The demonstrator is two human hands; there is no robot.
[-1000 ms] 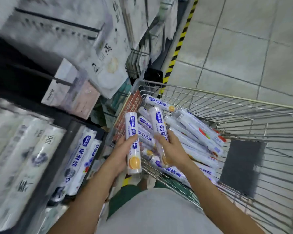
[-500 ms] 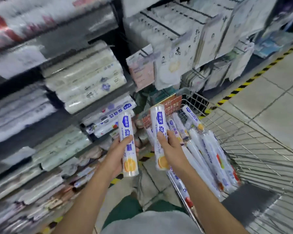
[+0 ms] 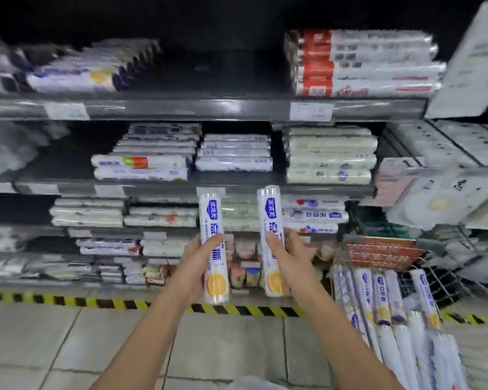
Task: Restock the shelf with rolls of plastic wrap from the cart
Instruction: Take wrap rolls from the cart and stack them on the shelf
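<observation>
My left hand point(image 3: 193, 261) grips a white roll of plastic wrap point(image 3: 212, 220) with a blue label and an orange picture, held upright. My right hand point(image 3: 289, 256) grips a second, matching roll point(image 3: 271, 209), also upright. Both rolls are raised in front of the dark shelf unit point(image 3: 209, 108), level with its lower shelves and apart from them. The wire cart point(image 3: 445, 280) stands at the lower right with several more rolls point(image 3: 392, 305) lying in it.
The shelves hold stacked wrap rolls and packs; the top shelf has a dark gap in the middle point(image 3: 223, 68). Hanging packs point(image 3: 448, 178) fill the right side. A yellow-black floor stripe point(image 3: 68, 301) runs along the shelf base over grey tiles.
The view has swung left from the cart to face the shelves. Both hands have lifted their rolls from over the cart up in front of the shelf.
</observation>
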